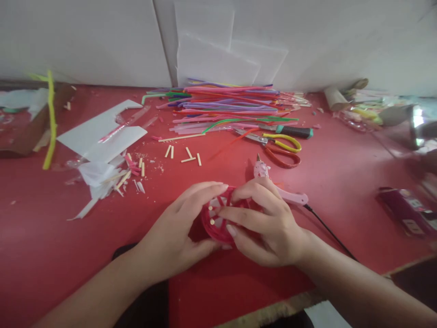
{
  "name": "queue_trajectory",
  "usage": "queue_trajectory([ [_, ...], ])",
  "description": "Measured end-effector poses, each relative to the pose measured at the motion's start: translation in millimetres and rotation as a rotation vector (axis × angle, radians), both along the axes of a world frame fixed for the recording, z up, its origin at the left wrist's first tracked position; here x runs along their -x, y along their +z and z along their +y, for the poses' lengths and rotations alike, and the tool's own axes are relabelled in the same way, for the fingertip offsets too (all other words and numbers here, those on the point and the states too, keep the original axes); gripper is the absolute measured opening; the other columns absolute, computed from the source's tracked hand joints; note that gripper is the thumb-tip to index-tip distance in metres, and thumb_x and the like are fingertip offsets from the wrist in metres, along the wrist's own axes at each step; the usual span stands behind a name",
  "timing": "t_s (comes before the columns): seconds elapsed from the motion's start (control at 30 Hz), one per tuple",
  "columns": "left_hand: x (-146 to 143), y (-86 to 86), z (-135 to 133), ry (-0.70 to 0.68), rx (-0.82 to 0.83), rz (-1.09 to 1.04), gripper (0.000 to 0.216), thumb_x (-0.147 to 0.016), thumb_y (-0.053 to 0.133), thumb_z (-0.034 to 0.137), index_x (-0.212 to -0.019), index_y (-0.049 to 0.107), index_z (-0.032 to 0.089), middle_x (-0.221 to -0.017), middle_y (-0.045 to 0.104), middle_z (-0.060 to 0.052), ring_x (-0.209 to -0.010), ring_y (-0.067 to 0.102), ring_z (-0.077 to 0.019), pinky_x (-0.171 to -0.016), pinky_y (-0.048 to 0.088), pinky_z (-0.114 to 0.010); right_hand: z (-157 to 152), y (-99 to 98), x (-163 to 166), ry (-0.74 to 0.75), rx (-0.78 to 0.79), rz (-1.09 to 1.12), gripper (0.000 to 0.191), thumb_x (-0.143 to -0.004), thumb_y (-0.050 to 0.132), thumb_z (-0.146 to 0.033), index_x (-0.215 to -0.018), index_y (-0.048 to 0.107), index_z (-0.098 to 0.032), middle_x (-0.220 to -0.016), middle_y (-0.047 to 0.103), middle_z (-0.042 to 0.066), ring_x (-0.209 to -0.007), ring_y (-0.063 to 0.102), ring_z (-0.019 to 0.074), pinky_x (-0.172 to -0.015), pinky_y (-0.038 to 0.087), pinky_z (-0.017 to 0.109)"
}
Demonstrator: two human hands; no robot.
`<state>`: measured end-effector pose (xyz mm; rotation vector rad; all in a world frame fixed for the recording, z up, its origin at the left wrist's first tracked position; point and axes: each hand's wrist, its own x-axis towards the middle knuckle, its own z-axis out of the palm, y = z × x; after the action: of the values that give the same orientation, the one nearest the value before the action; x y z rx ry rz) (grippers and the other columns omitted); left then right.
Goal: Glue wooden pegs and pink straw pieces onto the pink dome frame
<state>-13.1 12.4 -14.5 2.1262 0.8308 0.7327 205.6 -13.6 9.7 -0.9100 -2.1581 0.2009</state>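
Near the table's front edge, a round deep-pink craft piece (217, 234) with a ring-like rim and a pale inside is held between my hands. Two short stick ends show as pale dots within it. My left hand (179, 223) wraps its left side, fingers over the far rim and thumb at the near rim. From the right, my right hand (269, 223) grips the piece, its bent fingers reaching over the rim and inside; whether a small stick is pinched there is hidden. Just beyond my right hand lies a pink glue gun (290, 197), partly covered by it.
Scissors (282, 148) and a green-and-black handled tool (294, 132) lie behind the glue gun. Many pipe cleaners (228, 102) are heaped along the wall. Cut sticks (188, 160), paper scraps (97, 175) and white card (102, 132) sit left. A purple box-like object (406, 212) is at right.
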Motion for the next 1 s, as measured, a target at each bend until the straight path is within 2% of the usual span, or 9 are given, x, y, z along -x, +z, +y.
queue_trajectory([
  [0.13,0.1,0.4,-0.1,-0.008,0.002,0.003,0.073,-0.084,0.078,0.041,-0.145,0.039,0.032,-0.143,0.056,-0.009,-0.129,0.057,-0.0278,-0.111,0.049,-0.042,0.8,0.4,0.6,-0.002,-0.007,-0.01,0.021,-0.086,0.06,-0.016,-0.098,0.075,-0.009,-0.095,0.065,0.012,-0.081,0.059,0.0205,-0.078,0.05,0.041],
  [0.3,-0.3,0.9,-0.2,-0.015,0.01,0.011,0.082,-0.079,0.082,0.047,-0.146,0.037,0.033,-0.144,0.055,-0.008,-0.13,0.056,-0.0289,-0.112,0.048,-0.044,1.0,1.3,0.8,-0.017,-0.042,-0.06,0.019,-0.087,0.059,-0.018,-0.094,0.076,-0.013,-0.095,0.065,0.012,-0.078,0.058,0.0209,-0.078,0.049,0.042],
  [0.57,0.4,1.6,0.0,-0.012,0.001,0.009,0.084,-0.078,0.082,0.05,-0.146,0.037,0.032,-0.143,0.056,-0.009,-0.128,0.058,-0.0299,-0.11,0.049,-0.044,-0.1,0.3,0.6,-0.038,-0.028,-0.118,0.022,-0.088,0.058,-0.02,-0.096,0.076,-0.013,-0.098,0.065,0.012,-0.081,0.057,0.0218,-0.08,0.049,0.044],
  [0.83,-0.2,4.6,-1.4,-0.033,-0.018,0.011,0.074,-0.084,0.077,0.045,-0.145,0.037,0.03,-0.143,0.054,-0.01,-0.13,0.056,-0.0277,-0.112,0.047,-0.042,-1.7,-0.6,-1.2,0.005,-0.049,0.013,0.02,-0.082,0.059,-0.012,-0.094,0.075,-0.013,-0.098,0.064,0.01,-0.082,0.058,0.02,-0.076,0.046,0.039],
  [1.0,0.9,3.8,-1.6,-0.037,-0.009,0.025,0.077,-0.084,0.077,0.046,-0.147,0.035,0.031,-0.144,0.053,-0.009,-0.131,0.054,-0.0272,-0.114,0.045,-0.041,-0.6,-0.6,-2.2,0.026,-0.025,-0.012,0.02,-0.082,0.059,-0.014,-0.094,0.075,-0.014,-0.098,0.064,0.01,-0.08,0.059,0.0197,-0.076,0.046,0.04],
])
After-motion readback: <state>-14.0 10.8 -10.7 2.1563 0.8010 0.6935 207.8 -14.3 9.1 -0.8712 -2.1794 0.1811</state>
